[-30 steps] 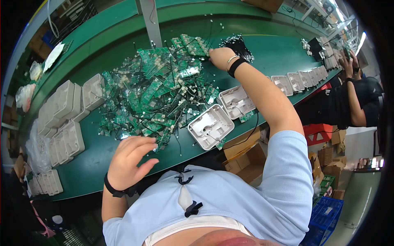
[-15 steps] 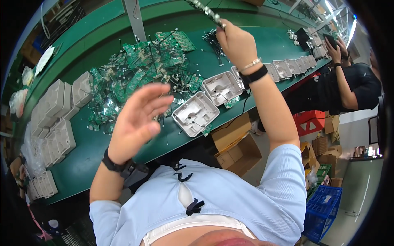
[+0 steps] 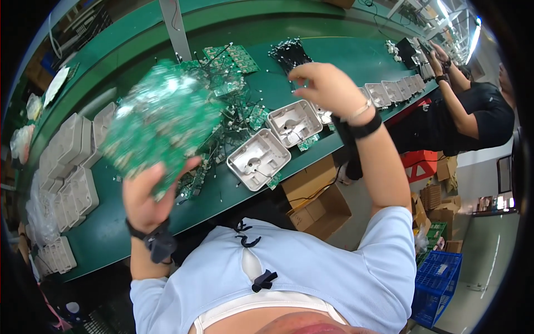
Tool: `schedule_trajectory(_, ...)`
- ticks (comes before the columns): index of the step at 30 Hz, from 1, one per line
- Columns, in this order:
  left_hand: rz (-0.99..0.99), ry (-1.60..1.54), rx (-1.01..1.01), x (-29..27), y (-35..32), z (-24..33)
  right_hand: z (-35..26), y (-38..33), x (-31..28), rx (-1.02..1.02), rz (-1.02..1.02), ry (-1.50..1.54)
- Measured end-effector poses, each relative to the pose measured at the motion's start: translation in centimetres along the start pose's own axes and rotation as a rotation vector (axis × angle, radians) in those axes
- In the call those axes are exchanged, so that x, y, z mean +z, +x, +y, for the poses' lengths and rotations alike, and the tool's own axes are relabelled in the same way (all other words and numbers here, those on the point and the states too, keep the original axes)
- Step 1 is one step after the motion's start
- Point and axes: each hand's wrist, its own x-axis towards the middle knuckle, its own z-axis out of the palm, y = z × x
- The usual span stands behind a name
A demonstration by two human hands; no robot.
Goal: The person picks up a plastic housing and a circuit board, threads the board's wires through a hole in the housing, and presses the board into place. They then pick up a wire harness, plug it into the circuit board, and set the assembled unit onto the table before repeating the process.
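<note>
Bench: long green worktable [image 3: 311, 72], curved by lens | Under bench: open cardboard boxes [image 3: 317, 203] | Floor: grey, smooth [image 3: 478, 261] | Storage: blue plastic crate [image 3: 436, 286], red bin [image 3: 420, 164] | Light: bright ceiling strip [image 3: 474, 36], upper right

A bright green circuit board [image 3: 161, 119], speckled with pale silvery dots, is showing against the darker green bench top [image 3: 345, 53], where more green boards [image 3: 233, 55] are lying among a bundle of black wires [image 3: 289, 53]. Two pale grey plastic housings [image 3: 276, 139] are sitting near the bench edge above tan cardboard boxes [image 3: 317, 206]. A black strap [image 3: 364, 127] is circling one wrist beside a thin silver bracelet [image 3: 356, 113], and a blue crate [image 3: 436, 286] is standing on the grey floor.
</note>
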Motion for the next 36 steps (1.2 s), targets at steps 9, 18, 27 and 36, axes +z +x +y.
schedule_trajectory(9,0.135,0.111,0.271,-15.2,-12.7,2.9,10.8,11.7,9.1,0.475,-0.42,-0.171)
schedule_trajectory(18,0.258,0.134,0.315,-17.0,-15.4,3.1,23.7,15.1,18.6,0.468,-0.647,-0.511)
schedule_trajectory(27,0.395,0.52,0.27,-18.0,-15.4,3.5,16.3,12.0,10.2,0.581,-0.282,0.027)
schedule_trajectory(36,0.359,0.053,0.367,-18.3,-15.5,3.3,20.0,9.0,8.4,0.672,-0.025,1.482)
